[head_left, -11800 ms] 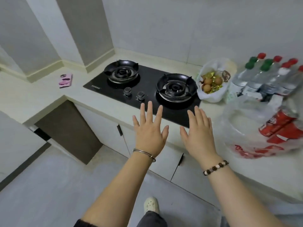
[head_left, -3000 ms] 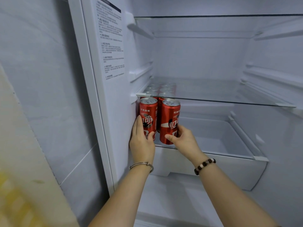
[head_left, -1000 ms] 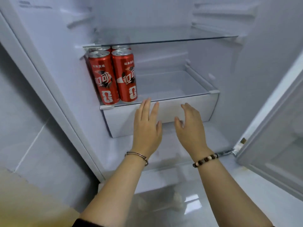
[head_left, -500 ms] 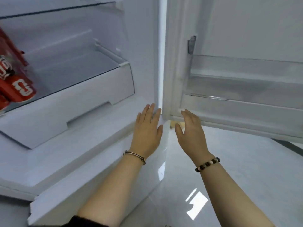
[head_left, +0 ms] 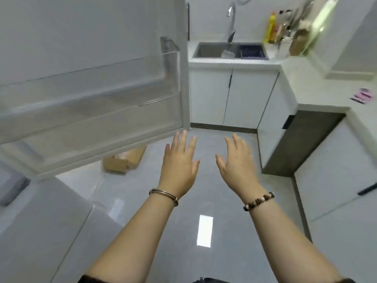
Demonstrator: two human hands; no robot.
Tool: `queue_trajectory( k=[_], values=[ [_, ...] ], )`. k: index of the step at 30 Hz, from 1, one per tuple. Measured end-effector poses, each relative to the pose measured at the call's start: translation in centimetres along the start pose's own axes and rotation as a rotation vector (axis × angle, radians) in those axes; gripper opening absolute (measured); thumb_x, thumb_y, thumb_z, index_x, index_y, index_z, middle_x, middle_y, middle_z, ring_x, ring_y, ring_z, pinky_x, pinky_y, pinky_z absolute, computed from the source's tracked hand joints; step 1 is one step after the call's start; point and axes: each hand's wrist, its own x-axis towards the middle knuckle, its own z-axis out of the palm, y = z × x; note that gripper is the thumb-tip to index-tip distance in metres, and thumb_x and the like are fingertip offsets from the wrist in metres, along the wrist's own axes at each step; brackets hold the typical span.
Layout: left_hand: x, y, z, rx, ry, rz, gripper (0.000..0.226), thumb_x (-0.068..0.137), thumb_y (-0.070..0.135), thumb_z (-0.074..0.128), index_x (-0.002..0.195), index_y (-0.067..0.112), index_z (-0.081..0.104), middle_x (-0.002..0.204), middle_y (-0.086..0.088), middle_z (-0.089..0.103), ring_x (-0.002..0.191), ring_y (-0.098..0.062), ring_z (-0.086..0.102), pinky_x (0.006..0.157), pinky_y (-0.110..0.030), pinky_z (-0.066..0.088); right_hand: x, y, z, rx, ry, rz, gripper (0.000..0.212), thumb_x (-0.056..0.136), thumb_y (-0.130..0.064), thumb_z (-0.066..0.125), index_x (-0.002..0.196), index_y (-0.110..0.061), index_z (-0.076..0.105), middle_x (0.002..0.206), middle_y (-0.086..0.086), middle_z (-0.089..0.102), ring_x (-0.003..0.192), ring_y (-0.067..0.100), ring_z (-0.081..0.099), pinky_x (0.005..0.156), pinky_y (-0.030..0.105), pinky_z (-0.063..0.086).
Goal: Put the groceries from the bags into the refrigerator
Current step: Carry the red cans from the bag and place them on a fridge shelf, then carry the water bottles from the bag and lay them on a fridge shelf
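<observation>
Two hands are reaching forward over the glossy grey floor (head_left: 204, 193), neither holding nor touching anything. The left hand (head_left: 179, 166) is spreading its fingers straight, palm down, and the right hand (head_left: 237, 166) is doing the same just beside it, with a gap between the two. Each wrist is wearing one band: a metal bangle (head_left: 163, 194) on the left and a bead bracelet (head_left: 258, 201) on the right.

To the left, the refrigerator door (head_left: 81, 37) is standing open, its inner side facing the camera. It is carrying two clear door shelves, an upper one (head_left: 91, 92) and a lower one (head_left: 81, 135); blur is making it hard to tell whether anything is sitting in them. Below the door's bottom edge, one cardboard box (head_left: 124, 160) is lying on the floor, partly hidden by the door.

Farther on, two white cabinet doors (head_left: 230, 97) are closing off the space under a pale counter (head_left: 306, 88). One pink object (head_left: 362, 96) is lying on the counter's right stretch. At the far wall one steel sink (head_left: 210, 50) is holding a clear item (head_left: 227, 54) and a dark basket (head_left: 252, 52), with one tap (head_left: 231, 23) arching above. Beside the sink, one yellow bottle (head_left: 270, 27) is standing among other things too blurred to count.
</observation>
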Motion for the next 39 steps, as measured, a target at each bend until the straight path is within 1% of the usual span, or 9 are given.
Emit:
queue_trajectory(
  k=[3,7,12,18,21,25,28,36,39],
  values=[
    [2.4,7.8,2.5,-0.037,-0.022,0.135,0.062,0.098,0.034,0.041,0.15,0.017,0.013,0.159,-0.008,-0.001,0.146,-0.025,-0.008,0.116,-0.046,0.006,-1.6,7.5,-3.5,-0.065,0.053,0.129,0.057,0.096,-0.035,0.047,0.142,-0.007,0.031,0.151,0.015,0.025,0.14,0.029,0.02,0.115,0.04,0.019],
    [4.5,18.6,5.4,-0.082,-0.067,0.294,0.062,0.099,0.036,0.038,0.151,0.021,0.008,0.159,-0.007,-0.006,0.145,-0.024,-0.013,0.116,-0.045,0.002,-5.3,16.2,-8.3,-0.091,0.113,0.318,0.059,0.097,-0.037,0.043,0.146,-0.01,0.024,0.155,0.012,0.017,0.144,0.026,0.012,0.118,0.042,0.015],
    [5.0,30.2,7.8,-0.165,-0.126,0.526,0.062,0.098,0.038,0.038,0.151,0.023,0.008,0.158,-0.005,-0.007,0.144,-0.022,-0.015,0.115,-0.043,-0.002,-11.5,24.2,-13.4,-0.104,0.228,0.55,0.059,0.097,-0.037,0.042,0.146,-0.01,0.025,0.155,0.012,0.017,0.144,0.025,0.01,0.118,0.038,0.011],
    [4.2,40.9,9.6,-0.25,-0.208,0.777,0.061,0.098,0.036,0.039,0.151,0.022,0.011,0.159,-0.006,-0.005,0.145,-0.023,-0.014,0.116,-0.045,0.0,-18.3,29.5,-16.9,-0.11,0.354,0.808,0.058,0.097,-0.036,0.044,0.146,-0.01,0.025,0.156,0.01,0.015,0.143,0.023,0.009,0.117,0.036,0.01],
    [3.7,45.7,10.5,-0.312,-0.238,0.887,0.061,0.098,0.034,0.041,0.15,0.019,0.015,0.158,-0.009,-0.004,0.145,-0.026,-0.011,0.116,-0.045,0.001,-20.9,32.0,-18.4,-0.139,0.404,0.923,0.058,0.097,-0.036,0.044,0.146,-0.011,0.026,0.156,0.009,0.016,0.143,0.023,0.01,0.118,0.037,0.013],
    [3.9,51.5,11.7,-0.334,-0.288,1.009,0.061,0.099,0.037,0.036,0.151,0.021,0.008,0.158,-0.006,-0.011,0.144,-0.025,-0.016,0.116,-0.045,0.001,-22.5,35.4,-20.7,-0.162,0.46,1.051,0.059,0.097,-0.035,0.043,0.147,-0.01,0.025,0.157,0.009,0.014,0.144,0.023,0.008,0.119,0.037,0.012],
    [5.1,55.4,12.6,-0.35,-0.309,1.092,0.062,0.099,0.039,0.034,0.151,0.022,0.005,0.158,-0.006,-0.012,0.144,-0.025,-0.016,0.116,-0.044,0.001,-22.5,38.1,-22.4,-0.174,0.486,1.12,0.059,0.097,-0.035,0.043,0.147,-0.012,0.023,0.157,0.008,0.013,0.144,0.022,0.006,0.119,0.038,0.012],
    [8.0,64.5,15.1,-0.464,-0.357,1.236,0.062,0.097,0.035,0.043,0.15,0.018,0.017,0.158,-0.01,0.002,0.146,-0.028,-0.003,0.115,-0.049,0.013,-22.5,44.8,-26.0,-0.253,0.521,1.239,0.06,0.096,-0.036,0.046,0.147,-0.011,0.025,0.156,0.009,0.016,0.144,0.022,0.008,0.119,0.038,0.013],
    [7.6,68.1,15.8,-0.477,-0.396,1.327,0.062,0.096,0.035,0.044,0.15,0.019,0.017,0.158,-0.009,0.002,0.146,-0.028,-0.002,0.115,-0.05,0.013,-23.9,46.6,-27.0,-0.269,0.567,1.3,0.06,0.095,-0.036,0.047,0.146,-0.011,0.027,0.155,0.008,0.018,0.144,0.022,0.01,0.118,0.04,0.015]
  ],
)
